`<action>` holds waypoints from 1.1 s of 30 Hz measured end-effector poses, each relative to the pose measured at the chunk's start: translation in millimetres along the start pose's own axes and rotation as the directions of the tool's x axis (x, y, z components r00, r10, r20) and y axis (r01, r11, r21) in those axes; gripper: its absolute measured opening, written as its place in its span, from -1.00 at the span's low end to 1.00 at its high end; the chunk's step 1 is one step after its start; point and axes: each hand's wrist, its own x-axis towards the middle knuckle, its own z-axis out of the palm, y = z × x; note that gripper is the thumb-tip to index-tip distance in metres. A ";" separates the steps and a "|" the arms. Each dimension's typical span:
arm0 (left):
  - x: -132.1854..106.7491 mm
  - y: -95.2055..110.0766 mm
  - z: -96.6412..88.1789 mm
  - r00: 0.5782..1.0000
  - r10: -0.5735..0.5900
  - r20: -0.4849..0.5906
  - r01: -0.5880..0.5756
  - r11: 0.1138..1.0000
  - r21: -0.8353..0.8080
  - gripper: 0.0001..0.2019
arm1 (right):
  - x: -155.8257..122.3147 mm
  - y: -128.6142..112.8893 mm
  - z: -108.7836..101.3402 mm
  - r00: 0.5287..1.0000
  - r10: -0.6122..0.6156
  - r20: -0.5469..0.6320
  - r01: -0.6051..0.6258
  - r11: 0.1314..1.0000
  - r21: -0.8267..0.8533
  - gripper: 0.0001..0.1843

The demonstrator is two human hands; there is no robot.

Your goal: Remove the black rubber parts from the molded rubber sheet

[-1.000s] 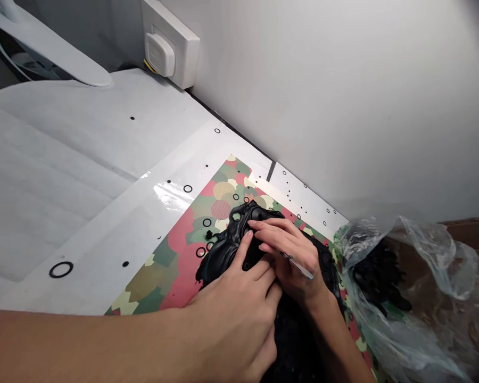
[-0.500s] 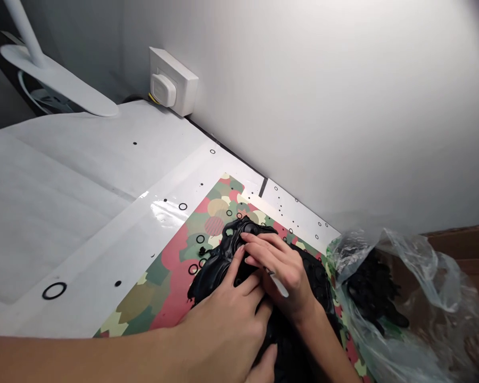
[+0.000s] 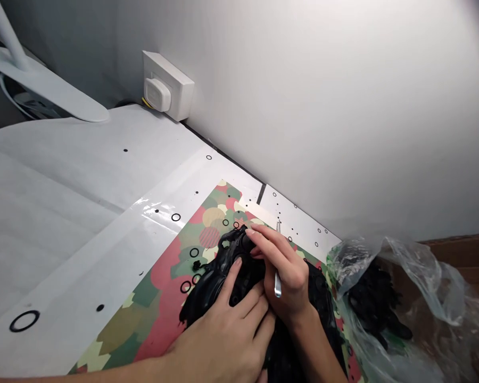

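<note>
A glossy black rubber sheet [image 3: 205, 290] with moulded round shapes and ragged edges lies in a heap under both hands. Across it rests my left hand [image 3: 233, 327], its fingers stretched out and the index fingertip against a round part; the thumb is mostly hidden. My right hand [image 3: 287, 263] has a slim metal tool, seemingly tweezers [image 3: 278, 285], tucked in its grip, with the thin end pointing away. Its outstretched fingertips touch the rubber's far end. Several loose black rings lie around, including one ring [image 3: 194, 252] beside the sheet.
A camouflage-patterned mat [image 3: 159, 276] lies on the white-covered table [image 3: 83, 213]. On the right, a clear plastic bag [image 3: 435, 287] holds black rubber pieces [image 3: 373, 298]. A wall socket [image 3: 170, 88] and a white lamp base [image 3: 64, 93] stand at the back.
My right fingers have straightened and shifted slightly over the rubber's far end, and the tool has swung more upright in that hand. My left hand stays on the rubber. The view has shifted slightly.
</note>
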 end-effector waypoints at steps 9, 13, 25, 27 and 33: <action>4.4 1.4 -27.3 0.997 -0.037 0.068 0.036 0.999 0.014 -0.41 | 12.8 -21.7 -46.9 0.927 0.342 -0.151 -0.260 0.881 0.396 -0.49; 8.5 6.2 -46.4 0.989 -0.097 0.116 0.097 0.995 0.008 -0.44 | 17.3 -24.4 -62.3 0.876 0.461 -0.142 -0.312 0.765 0.564 -0.36; 11.0 4.8 -48.7 0.992 -0.105 0.064 0.105 0.994 0.001 -0.48 | -14.1 -12.4 -29.5 0.780 0.595 0.193 -0.489 0.388 0.781 -0.56; 9.6 5.0 -47.3 0.993 -0.103 0.051 0.103 0.995 0.017 -0.49 | -17.3 -11.6 -32.1 0.789 0.585 0.185 -0.499 0.435 0.750 -0.56; 11.4 5.0 -43.7 0.993 -0.109 0.048 0.106 0.992 0.063 -0.54 | -27.1 -16.6 -39.9 0.860 0.509 0.039 -0.457 0.735 0.501 -0.46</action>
